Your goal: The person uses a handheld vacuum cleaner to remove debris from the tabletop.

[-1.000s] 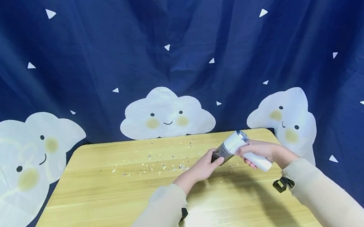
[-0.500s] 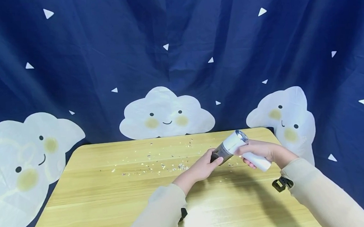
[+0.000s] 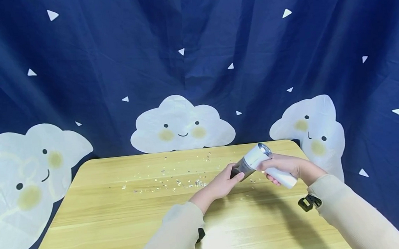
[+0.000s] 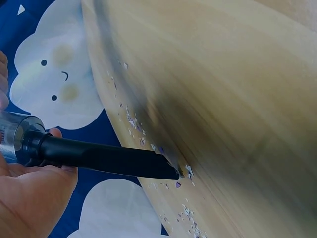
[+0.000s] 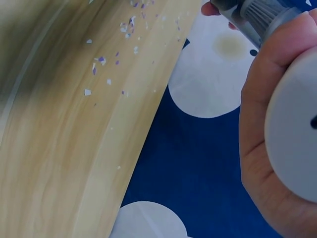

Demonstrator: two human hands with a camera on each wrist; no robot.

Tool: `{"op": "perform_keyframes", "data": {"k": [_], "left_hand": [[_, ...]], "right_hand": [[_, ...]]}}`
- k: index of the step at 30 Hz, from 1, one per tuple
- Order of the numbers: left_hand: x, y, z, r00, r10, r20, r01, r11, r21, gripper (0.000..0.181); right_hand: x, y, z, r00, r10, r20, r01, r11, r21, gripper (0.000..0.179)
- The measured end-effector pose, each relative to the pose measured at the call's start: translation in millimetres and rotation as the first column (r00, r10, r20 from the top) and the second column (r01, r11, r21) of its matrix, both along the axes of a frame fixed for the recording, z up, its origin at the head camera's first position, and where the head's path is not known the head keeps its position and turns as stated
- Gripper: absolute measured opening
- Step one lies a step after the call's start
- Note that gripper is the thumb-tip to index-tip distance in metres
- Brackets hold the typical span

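Observation:
A white handheld vacuum cleaner point(image 3: 255, 157) with a smoky clear dust cup is tilted over the right part of the wooden table. My right hand point(image 3: 285, 164) grips its white handle; in the right wrist view the fingers point(image 5: 255, 114) wrap round it. With the left hand point(image 3: 223, 181) I hold the dust-cup end, thumb on top. From that end a black crevice nozzle point(image 4: 106, 156) sticks out, its slanted tip close to the paper scraps point(image 4: 188, 171) in the left wrist view. Small white and purple scraps point(image 3: 198, 183) lie scattered toward the far side of the table.
The wooden table point(image 3: 123, 224) has a rounded far edge. Right behind it hangs a dark blue curtain point(image 3: 210, 80) printed with white clouds and triangles. Dark straps point(image 3: 310, 201) show at the sleeves.
The head view has shifted very slightly. Both hands and the vacuum cleaner stay in nearly the same place, and the scraps look the same.

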State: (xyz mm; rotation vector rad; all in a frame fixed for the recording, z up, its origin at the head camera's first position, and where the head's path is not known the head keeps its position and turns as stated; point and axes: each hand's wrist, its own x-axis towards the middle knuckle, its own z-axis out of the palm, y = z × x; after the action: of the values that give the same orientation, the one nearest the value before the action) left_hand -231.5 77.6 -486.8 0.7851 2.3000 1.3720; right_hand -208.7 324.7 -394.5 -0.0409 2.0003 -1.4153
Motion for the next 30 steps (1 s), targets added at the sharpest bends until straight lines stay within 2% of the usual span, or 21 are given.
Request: {"op": "perform_keyframes", "data": {"k": [5, 12, 21, 26, 30], "left_hand": [[-1.9, -3.4, -0.8, 1.0, 0.007, 0.016, -0.007, 1.0, -0.002, 0.064], [-2.1, -7.1, 2.2, 1.0, 0.005, 0.03, -0.005, 1.0, 0.012, 0.064], [-2.7, -13.3, 0.2, 0.999, 0.009, 0.031, -0.01, 1.0, 0.004, 0.061], [-2.1, -15.5, -1.8, 0.999, 0.005, 0.047, -0.007, 1.0, 0.03, 0.058], [-1.4, -18.6, -3.0, 0.998, -0.006, 0.068, 0.002, 0.999, 0.054, 0.057]], "right_hand": [[-1.3, -3.1, -2.3, 1.0, -0.004, 0.003, 0.004, 1.0, -0.02, 0.036], [-3.3, -6.9, -0.8, 1.0, 0.003, 0.006, -0.003, 1.0, 0.018, 0.023], [-2.3, -12.5, 3.0, 1.0, 0.012, 0.01, -0.012, 0.999, 0.03, 0.025], [-3.0, -14.9, 5.9, 1.0, 0.028, -0.005, -0.028, 0.999, 0.033, 0.031], [-3.8, -17.7, 4.1, 0.999, 0.039, -0.019, -0.038, 0.999, 0.038, 0.027]]}}
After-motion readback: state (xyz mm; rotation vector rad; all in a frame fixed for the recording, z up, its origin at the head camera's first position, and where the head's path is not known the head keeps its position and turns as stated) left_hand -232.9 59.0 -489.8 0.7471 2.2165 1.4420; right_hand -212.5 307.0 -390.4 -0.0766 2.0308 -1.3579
